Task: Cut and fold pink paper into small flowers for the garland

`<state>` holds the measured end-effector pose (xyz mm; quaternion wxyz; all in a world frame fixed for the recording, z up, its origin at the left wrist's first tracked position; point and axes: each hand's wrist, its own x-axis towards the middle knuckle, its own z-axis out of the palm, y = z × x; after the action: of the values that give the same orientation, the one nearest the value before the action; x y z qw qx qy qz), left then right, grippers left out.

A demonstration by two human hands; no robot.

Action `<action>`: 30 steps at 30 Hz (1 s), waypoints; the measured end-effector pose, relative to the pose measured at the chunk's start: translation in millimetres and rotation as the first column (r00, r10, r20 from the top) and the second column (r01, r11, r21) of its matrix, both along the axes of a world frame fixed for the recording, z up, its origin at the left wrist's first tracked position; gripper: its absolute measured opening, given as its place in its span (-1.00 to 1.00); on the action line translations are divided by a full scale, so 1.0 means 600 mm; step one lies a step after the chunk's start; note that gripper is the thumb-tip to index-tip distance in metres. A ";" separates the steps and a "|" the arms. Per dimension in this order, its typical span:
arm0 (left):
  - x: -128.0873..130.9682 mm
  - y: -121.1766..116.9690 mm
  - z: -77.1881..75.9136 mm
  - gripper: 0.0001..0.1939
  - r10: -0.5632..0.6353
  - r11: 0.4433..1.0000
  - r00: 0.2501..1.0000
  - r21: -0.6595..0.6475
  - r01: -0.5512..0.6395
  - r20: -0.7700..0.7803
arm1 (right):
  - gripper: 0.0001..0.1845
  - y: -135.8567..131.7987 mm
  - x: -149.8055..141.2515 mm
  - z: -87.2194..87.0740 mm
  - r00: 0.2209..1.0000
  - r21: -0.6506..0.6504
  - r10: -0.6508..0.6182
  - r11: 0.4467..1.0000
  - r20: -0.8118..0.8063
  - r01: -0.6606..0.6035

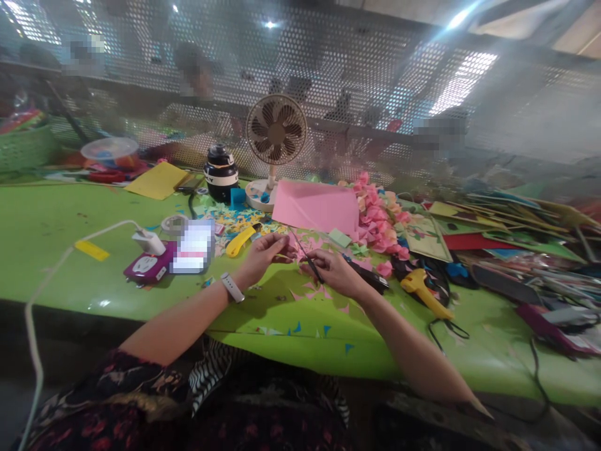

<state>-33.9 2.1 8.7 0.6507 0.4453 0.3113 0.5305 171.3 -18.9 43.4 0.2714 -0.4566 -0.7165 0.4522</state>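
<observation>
My right hand is closed around a slim, dark, pointed tool, its thin tip angled up and left; I cannot tell whether it is tweezers or a small pair of scissors. Opposite it, my left hand has thumb and fingers pinched near the tip, and what lies between them is too small to make out. Under and around both hands are scattered pink paper scraps. A large pink sheet lies just beyond, beside a heap of folded pink paper pieces.
A yellow utility knife lies left of my hands. Farther left are a phone and a purple power socket with a white cable. A fan and black flask stand behind. A yellow glue gun lies right.
</observation>
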 end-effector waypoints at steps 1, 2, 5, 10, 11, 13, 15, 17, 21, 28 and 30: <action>0.000 0.000 0.000 -0.51 0.000 1.000 1.000 -0.001 0.000 0.001 | -0.49 0.001 0.001 -0.001 1.000 0.010 0.003 1.000 0.006 -0.003; 0.000 0.000 0.000 -0.51 0.000 1.000 1.000 -0.002 0.000 0.000 | -0.49 0.001 0.002 -0.002 1.000 0.018 0.005 1.000 0.010 -0.005; 0.000 0.000 0.002 -0.50 0.006 1.000 1.000 -0.006 -0.006 0.003 | -0.48 0.002 0.003 -0.003 1.000 0.029 0.007 1.000 0.013 -0.007; 0.001 0.000 0.003 -0.48 0.006 1.000 1.000 -0.013 -0.006 0.005 | -0.49 0.002 0.004 -0.005 1.000 0.053 0.006 0.999 0.010 -0.006; 0.001 0.000 0.003 -0.48 0.007 1.000 1.000 -0.013 -0.007 0.001 | -0.49 0.002 0.004 -0.005 1.000 0.057 0.004 0.998 0.010 -0.005; 0.000 -0.001 0.003 -0.49 0.013 1.000 1.000 -0.013 -0.013 -0.008 | -0.49 0.002 0.004 -0.004 1.000 0.061 0.002 0.998 0.015 -0.003; -0.001 -0.001 0.003 -0.49 0.018 1.000 1.000 -0.018 -0.018 -0.012 | -0.47 0.002 0.003 -0.003 1.000 0.062 0.002 0.998 0.021 -0.003; -0.002 -0.001 0.004 -0.48 0.015 1.000 1.000 -0.024 -0.016 -0.016 | -0.45 0.002 0.003 -0.001 1.000 0.063 0.002 0.998 0.020 -0.003; -0.004 -0.001 0.005 -0.48 0.018 1.000 1.000 -0.015 -0.019 -0.024 | -0.44 0.001 0.003 0.001 1.000 0.066 -0.002 0.998 0.014 0.001; -0.004 -0.001 0.004 -0.48 0.023 1.000 0.999 -0.011 -0.023 -0.023 | -0.42 -0.001 0.000 0.005 0.997 0.048 -0.066 0.997 -0.043 0.068; -0.004 0.000 0.002 -0.47 0.018 1.000 1.000 -0.012 -0.019 -0.023 | -0.41 0.004 0.010 0.014 0.989 0.039 -0.119 0.992 -0.087 0.123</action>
<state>-36.6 2.3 9.8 0.6449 0.4445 0.3261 0.5293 177.3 -16.6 52.0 0.3386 -0.4736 -0.6852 0.4377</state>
